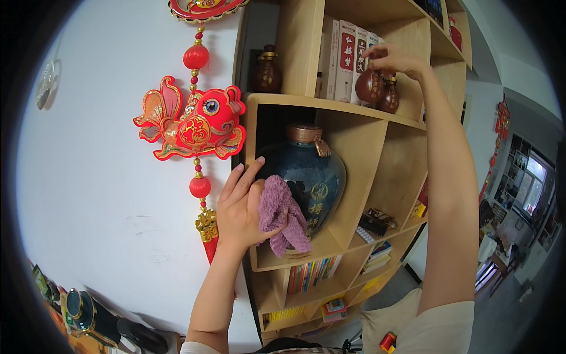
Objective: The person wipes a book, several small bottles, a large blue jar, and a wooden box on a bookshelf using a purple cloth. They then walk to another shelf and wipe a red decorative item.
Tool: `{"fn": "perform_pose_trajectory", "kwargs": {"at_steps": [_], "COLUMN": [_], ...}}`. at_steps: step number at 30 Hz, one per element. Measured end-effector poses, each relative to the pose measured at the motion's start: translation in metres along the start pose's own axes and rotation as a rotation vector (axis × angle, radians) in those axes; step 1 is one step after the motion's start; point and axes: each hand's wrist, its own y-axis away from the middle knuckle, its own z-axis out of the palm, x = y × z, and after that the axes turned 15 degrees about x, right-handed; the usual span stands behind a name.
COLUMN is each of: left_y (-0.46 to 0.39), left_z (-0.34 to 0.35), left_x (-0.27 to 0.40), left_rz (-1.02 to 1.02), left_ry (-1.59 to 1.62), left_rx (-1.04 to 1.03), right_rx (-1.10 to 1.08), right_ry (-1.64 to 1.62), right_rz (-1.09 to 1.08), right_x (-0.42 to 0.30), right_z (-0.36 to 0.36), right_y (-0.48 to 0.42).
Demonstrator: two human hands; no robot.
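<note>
My left hand [239, 212] holds a fluffy purple cloth [281, 208] bunched between thumb and palm, its other fingers stretched toward the left edge of a shelf compartment. Behind the cloth stands a large dark-blue glazed liquor jar [325, 170] with a copper-coloured cap, partly hidden by it. Up on the shelf above, my right hand [400, 59] grips a small brown ceramic bottle [368, 86] by its neck, in front of some books. A second brown bottle [390, 101] stands close beside it, partly covered. Whether the held bottle touches the shelf board, I cannot tell.
The wooden bookcase [376, 119] carries upright books [347, 62] and, lower down, more books and a remote control [365, 235]. Another brown bottle [267, 73] stands at upper left. A red fish ornament [194, 124] hangs on the white wall beside the bookcase.
</note>
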Motion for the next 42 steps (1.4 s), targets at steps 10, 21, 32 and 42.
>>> {"fn": "perform_pose_trajectory", "kwargs": {"at_steps": [10,21,32,42], "left_y": [0.000,0.000,-0.001,0.000], "left_z": [0.005,0.000,-0.005,-0.004], "left_x": [0.002,-0.001,-0.002,-0.005], "left_rz": [0.017,0.001,-0.006,0.007], "left_ry": [0.003,0.031,0.038,0.045], "left_rx": [0.049,0.033,0.002,0.023], "right_rx": [0.003,-0.011,-0.089,0.017], "right_ry": [-0.511,0.017,0.331,0.562], "right_rz": [-0.251,-0.207,0.041,-0.009], "right_x": [-0.140,-0.209,-0.187,-0.197], "right_z": [-0.041,0.084,0.146,0.152], "right_y": [0.035,0.004,-0.052,-0.040]}}
